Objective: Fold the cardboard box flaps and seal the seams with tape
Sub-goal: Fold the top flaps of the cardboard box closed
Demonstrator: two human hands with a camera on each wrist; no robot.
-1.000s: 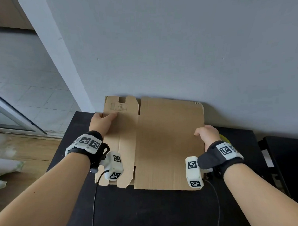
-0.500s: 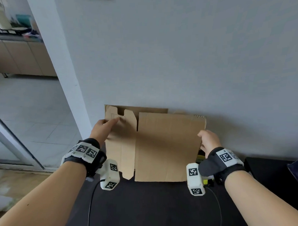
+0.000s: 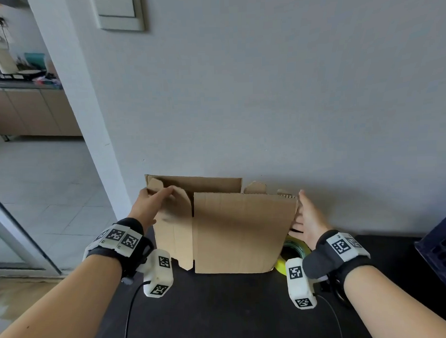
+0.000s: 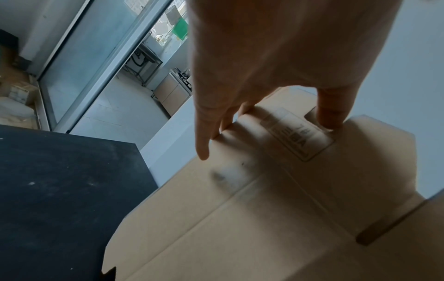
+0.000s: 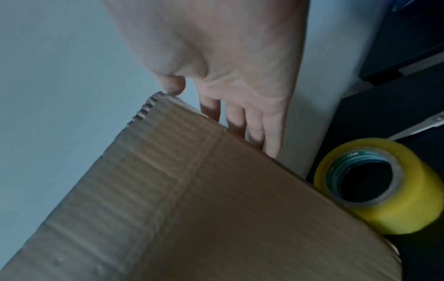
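Observation:
A flattened brown cardboard box (image 3: 241, 231) stands tilted up on its lower edge on the black table (image 3: 221, 308), close to the grey wall. My left hand (image 3: 152, 201) grips the narrow left flap (image 4: 300, 148) near its top, thumb on the printed front and fingers round the edge. My right hand (image 3: 307, 216) is open at the box's right edge, its straight fingers (image 5: 254, 127) reaching behind the panel (image 5: 192, 209) and its thumb at the top corner. A yellow tape roll (image 3: 293, 252) lies on the table just right of the box, below my right hand.
The wall stands directly behind the box. A dark blue crate (image 3: 440, 257) sits at the table's right edge. In the right wrist view, a metal blade, perhaps scissors (image 5: 420, 125), lies behind the tape roll (image 5: 374, 186). The table's left edge (image 4: 134, 150) drops to a tiled floor.
The box has swung up from lying flat to standing on its lower edge. My right hand went from gripping the right edge to spread open. The tape roll has come into sight.

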